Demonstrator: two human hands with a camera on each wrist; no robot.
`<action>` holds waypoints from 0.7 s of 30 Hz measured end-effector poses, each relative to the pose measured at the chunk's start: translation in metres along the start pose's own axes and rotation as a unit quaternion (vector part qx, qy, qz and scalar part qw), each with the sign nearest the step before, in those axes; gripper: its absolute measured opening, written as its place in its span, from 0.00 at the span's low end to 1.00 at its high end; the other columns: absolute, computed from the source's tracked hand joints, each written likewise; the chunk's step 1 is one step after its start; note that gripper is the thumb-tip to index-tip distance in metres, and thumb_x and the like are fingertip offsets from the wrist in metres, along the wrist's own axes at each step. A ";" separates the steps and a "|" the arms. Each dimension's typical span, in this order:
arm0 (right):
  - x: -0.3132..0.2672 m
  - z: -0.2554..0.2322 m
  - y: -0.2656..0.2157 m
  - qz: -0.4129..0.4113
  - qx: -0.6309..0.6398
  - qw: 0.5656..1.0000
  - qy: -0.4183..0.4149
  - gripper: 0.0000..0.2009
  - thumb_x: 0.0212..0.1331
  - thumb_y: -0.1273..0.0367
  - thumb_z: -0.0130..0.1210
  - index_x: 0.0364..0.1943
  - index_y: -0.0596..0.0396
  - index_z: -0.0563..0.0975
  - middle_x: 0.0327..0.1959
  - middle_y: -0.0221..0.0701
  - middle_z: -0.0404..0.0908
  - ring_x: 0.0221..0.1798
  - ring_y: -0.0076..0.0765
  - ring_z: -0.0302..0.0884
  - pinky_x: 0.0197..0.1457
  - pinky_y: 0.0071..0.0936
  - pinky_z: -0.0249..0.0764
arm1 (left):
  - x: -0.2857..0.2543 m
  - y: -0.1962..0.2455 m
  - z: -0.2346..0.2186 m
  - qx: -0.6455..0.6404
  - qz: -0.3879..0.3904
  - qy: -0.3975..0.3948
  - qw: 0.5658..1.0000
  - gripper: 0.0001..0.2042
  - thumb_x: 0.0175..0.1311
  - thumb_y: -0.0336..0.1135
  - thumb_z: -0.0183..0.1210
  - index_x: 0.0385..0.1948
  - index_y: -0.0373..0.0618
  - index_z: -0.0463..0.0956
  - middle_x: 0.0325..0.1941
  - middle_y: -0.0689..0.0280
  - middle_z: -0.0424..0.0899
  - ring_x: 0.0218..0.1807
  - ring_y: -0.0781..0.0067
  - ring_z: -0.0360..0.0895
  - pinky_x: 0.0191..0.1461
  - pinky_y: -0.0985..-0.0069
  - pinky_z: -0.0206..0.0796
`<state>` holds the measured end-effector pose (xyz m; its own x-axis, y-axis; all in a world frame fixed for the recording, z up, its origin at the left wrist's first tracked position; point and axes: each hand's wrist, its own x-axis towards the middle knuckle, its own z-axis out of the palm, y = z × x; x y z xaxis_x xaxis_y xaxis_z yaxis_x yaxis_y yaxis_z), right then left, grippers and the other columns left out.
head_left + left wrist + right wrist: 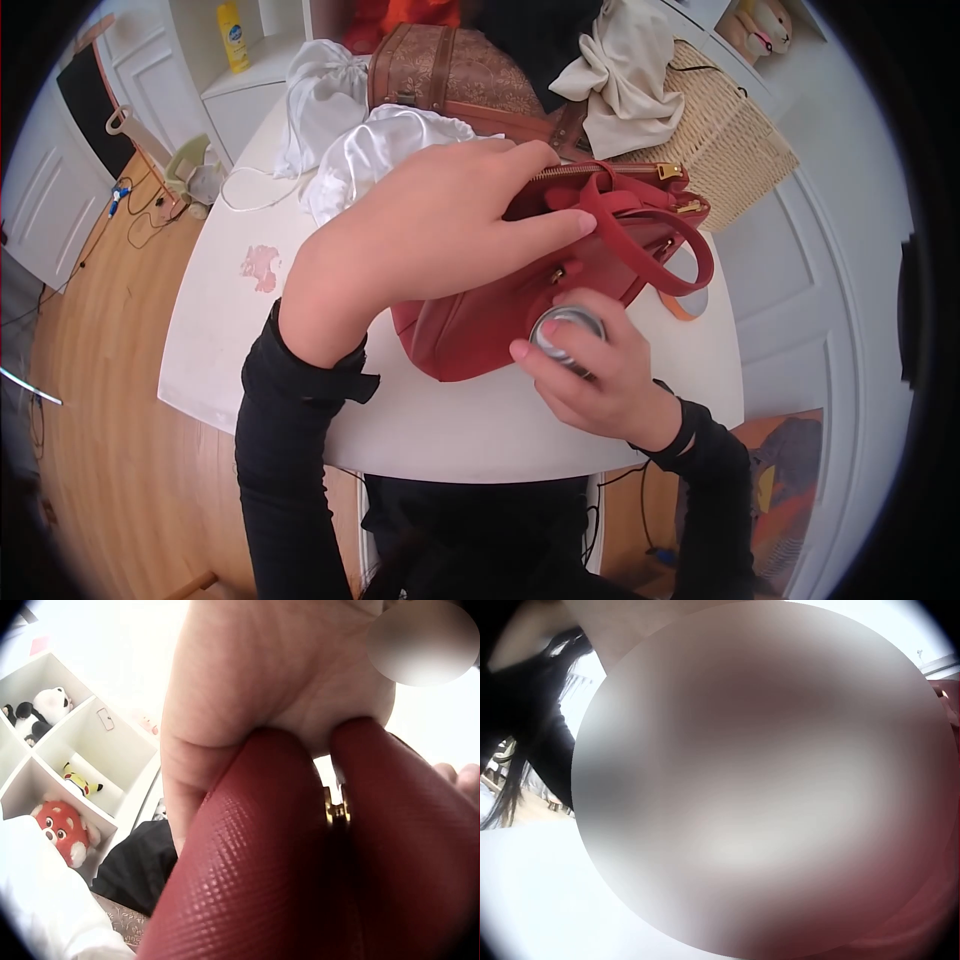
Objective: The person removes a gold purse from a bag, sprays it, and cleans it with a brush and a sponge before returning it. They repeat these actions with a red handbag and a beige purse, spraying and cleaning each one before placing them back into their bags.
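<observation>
A red leather handbag (455, 335) leans over on the white table, its two handles folded to the right and its gold zip along the top. My left hand (420, 230) grips its top edge, thumb along the near side and fingers over the far side. In the left wrist view the palm (277, 682) spans two red textured sides (232, 840) with gold hardware between them. Close to the bag's front, my right hand (620, 375) holds a round silver can (584, 320), index finger across its top. A blurred patch hides most of the right wrist view.
White satin pouches (400, 135), a brown patterned case (480, 75), beige cloth (625, 90) and a woven basket (740, 135) crowd the table's far side. A pinkish worn mark (260, 268) lies on the tabletop at left. An orange-edged band (685, 308) shows beside the bag.
</observation>
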<state>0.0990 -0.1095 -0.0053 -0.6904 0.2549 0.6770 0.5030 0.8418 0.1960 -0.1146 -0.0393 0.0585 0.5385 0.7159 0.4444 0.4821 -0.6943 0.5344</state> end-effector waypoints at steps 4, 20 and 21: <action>0.023 -0.005 -0.002 0.015 -0.001 1.000 0.011 0.23 0.41 0.73 0.61 0.47 0.43 0.80 0.52 0.25 0.70 0.46 0.46 0.73 0.38 0.32 0.79 | 0.001 0.001 -0.002 -0.022 -0.011 -0.012 1.000 0.25 0.65 0.49 0.57 0.54 0.34 0.74 0.48 0.47 0.81 0.49 0.47 0.78 0.53 0.65 0.68; 0.012 0.025 -0.041 -0.049 -0.006 0.995 -0.087 0.17 0.48 0.67 0.56 0.47 0.41 0.78 0.51 0.22 0.70 0.51 0.44 0.72 0.42 0.26 0.78 | 0.002 0.001 -0.005 -0.006 -0.014 -0.032 0.999 0.25 0.66 0.48 0.57 0.54 0.36 0.73 0.47 0.48 0.81 0.48 0.49 0.78 0.53 0.66 0.69; 0.010 0.026 -0.043 -0.051 0.005 0.994 -0.093 0.17 0.48 0.67 0.56 0.47 0.41 0.78 0.52 0.21 0.70 0.52 0.43 0.72 0.42 0.25 0.78 | 0.001 0.002 -0.006 -0.011 -0.017 -0.038 0.999 0.24 0.66 0.48 0.57 0.54 0.36 0.73 0.47 0.48 0.81 0.48 0.50 0.78 0.53 0.67 0.69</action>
<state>0.0569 -0.1303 -0.0251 -0.8228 0.2504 0.5102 0.4205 0.8721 0.2501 -0.1171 -0.0389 0.0642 0.5729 0.7309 0.3709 0.4856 -0.6672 0.5648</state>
